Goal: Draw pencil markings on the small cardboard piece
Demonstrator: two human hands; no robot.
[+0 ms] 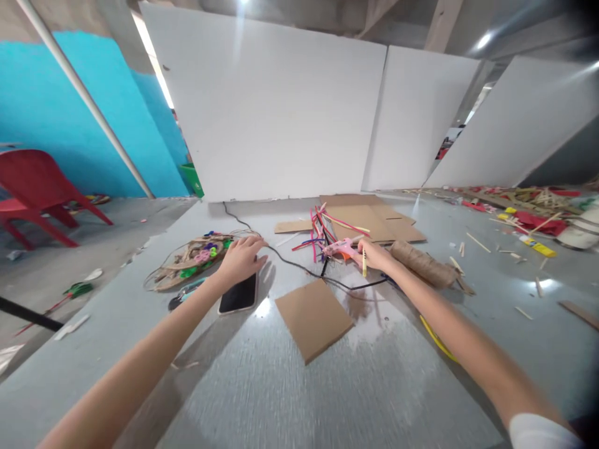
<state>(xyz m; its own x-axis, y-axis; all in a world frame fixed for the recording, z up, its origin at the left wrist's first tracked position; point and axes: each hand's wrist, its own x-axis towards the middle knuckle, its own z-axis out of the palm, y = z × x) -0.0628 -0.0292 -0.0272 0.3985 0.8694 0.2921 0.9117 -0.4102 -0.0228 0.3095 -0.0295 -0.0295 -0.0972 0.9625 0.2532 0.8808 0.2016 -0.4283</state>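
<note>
My left hand [241, 259] is palm down with fingers stretched and slightly apart, over the top end of a dark-screened phone [238, 295] and beside a black cord. My right hand [374, 254] is closed at the rear of a pink hot glue gun [339, 247] with an orange trigger. A short yellow printed piece [364, 263] shows at its fingers; I cannot tell whether it is part of the gun. Red, pink and dark craft stems [321, 231] lie behind the gun. A square of cardboard [313, 318] lies between my forearms.
Cardboard sheets [374, 218] lie at the back, with a brown roll [423, 263] by my right forearm. Left are a cardboard piece with colourful loops [196, 257] and blue-handled scissors [183, 296]. Scraps and a yellow tube [538, 245] are right. White panels [281, 106] stand behind.
</note>
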